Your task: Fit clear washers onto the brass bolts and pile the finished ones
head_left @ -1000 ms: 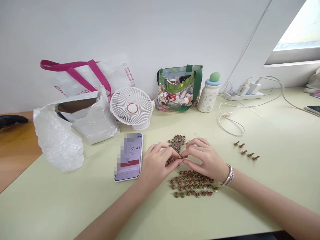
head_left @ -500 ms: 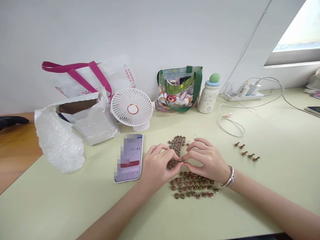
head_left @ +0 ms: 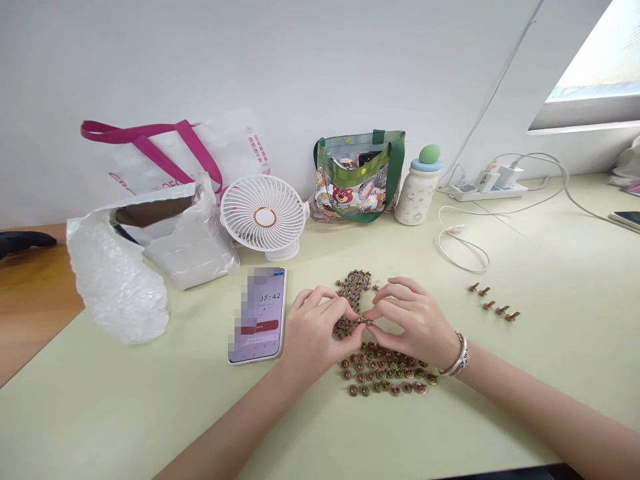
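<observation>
Between the fingertips of both hands is a small brass-coloured screw (head_left: 367, 321), held level. My left hand (head_left: 320, 328) pinches its left end with thumb and forefinger. The right end sits in a pinch of my right hand (head_left: 413, 320), whose other fingers are bent and raised. Behind the fingers lies a heap of small metal pieces (head_left: 354, 287), partly covered by my left hand. Nearer the body, several round-headed fasteners (head_left: 384, 375) stand in rough rows, some beneath my right hand. Off to the right, several longer screws (head_left: 489, 305) lie in a slanting line.
Left of the hands lies a phone (head_left: 257, 317). A white fan (head_left: 265, 217), a torn bubble-wrap bag (head_left: 120, 280), a green-handled bag (head_left: 357, 180) and a bottle (head_left: 417, 193) stand along the back. A white cable (head_left: 465, 243) loops near a power strip (head_left: 487, 193).
The hands keep almost the same place and pinch. The small screw between them looks slightly turned. Other things shift only a little, with the camera.
</observation>
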`<act>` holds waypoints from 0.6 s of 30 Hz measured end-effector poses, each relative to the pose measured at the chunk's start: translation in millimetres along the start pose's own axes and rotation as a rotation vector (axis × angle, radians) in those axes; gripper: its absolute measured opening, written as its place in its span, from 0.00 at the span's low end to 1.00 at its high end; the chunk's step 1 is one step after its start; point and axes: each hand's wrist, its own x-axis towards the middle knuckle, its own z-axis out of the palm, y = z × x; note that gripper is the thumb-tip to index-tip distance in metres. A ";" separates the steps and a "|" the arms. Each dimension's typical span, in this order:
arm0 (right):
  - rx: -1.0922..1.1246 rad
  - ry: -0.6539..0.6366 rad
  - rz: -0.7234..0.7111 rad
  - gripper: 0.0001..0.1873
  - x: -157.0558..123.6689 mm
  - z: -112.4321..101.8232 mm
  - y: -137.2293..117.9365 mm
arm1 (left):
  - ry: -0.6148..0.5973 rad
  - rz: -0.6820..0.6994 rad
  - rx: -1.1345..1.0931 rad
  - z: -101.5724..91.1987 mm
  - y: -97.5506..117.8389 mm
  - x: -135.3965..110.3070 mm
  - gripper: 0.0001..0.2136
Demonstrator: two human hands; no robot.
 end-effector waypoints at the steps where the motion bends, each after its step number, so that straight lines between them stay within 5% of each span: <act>1: -0.002 -0.001 -0.006 0.02 0.1 -0.3 0.2 | -0.002 -0.003 -0.001 0.0 0.0 -0.1 0.03; 18: 0.028 -0.022 -0.026 0.01 -1.2 -1.5 -0.9 | 0.057 0.034 -0.037 -1.0 1.8 -0.5 0.04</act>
